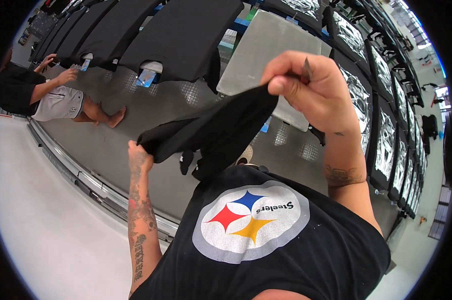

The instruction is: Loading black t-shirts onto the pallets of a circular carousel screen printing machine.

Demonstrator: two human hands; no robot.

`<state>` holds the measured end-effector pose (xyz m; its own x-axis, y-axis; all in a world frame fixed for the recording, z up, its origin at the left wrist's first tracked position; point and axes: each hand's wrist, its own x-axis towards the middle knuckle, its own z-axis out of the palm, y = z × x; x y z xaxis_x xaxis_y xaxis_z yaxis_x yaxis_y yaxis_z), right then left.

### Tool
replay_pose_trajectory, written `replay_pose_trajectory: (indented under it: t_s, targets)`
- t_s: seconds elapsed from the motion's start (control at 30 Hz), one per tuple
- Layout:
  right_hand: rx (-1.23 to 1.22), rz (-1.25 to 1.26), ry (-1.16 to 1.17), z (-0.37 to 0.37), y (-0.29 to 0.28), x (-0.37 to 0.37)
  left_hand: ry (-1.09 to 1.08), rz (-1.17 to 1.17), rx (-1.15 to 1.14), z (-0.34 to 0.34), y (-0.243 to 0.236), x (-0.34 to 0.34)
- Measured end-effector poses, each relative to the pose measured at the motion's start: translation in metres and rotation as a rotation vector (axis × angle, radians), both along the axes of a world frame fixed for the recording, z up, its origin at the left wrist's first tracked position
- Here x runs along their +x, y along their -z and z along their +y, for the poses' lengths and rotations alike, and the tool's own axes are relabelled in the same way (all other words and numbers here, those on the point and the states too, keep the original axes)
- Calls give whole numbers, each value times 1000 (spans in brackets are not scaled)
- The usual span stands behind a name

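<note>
A black cloth garment [221, 125], likely a T-shirt, hangs stretched and bunched in the air in front of my chest. My left hand [140, 156] is closed on its lower left end. Higher up, my right hand [313, 92] pinches the other end between thumb and fingers. A small pointed grey piece [307, 69] sticks up from the right hand's grip; what it is I cannot make out. Behind that hand lies a bare grey flat board [266, 47], partly hidden by the hand and the cloth.
Boards dressed in black shirts [183, 37] stand in a row at the far left. On the right, black shirts with shiny silver prints [383, 145] form another row. A co-worker [23, 92] reaches toward a shirt at left. A metal rail [86, 182] edges the grey walkway.
</note>
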<state>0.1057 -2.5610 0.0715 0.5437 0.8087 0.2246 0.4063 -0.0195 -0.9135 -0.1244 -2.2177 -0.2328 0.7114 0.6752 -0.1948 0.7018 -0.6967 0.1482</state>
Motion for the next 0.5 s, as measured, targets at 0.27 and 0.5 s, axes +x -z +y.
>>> replay_pose_trajectory:
  t_s: [0.27, 0.5]
  targets:
    - [-460, -331, -216, -55, 18, -9, -250, -481, -281, 68, 8, -63]
    - [-920, -329, -307, -106, 140, -37, -495, -716, -743, 53, 7, -4]
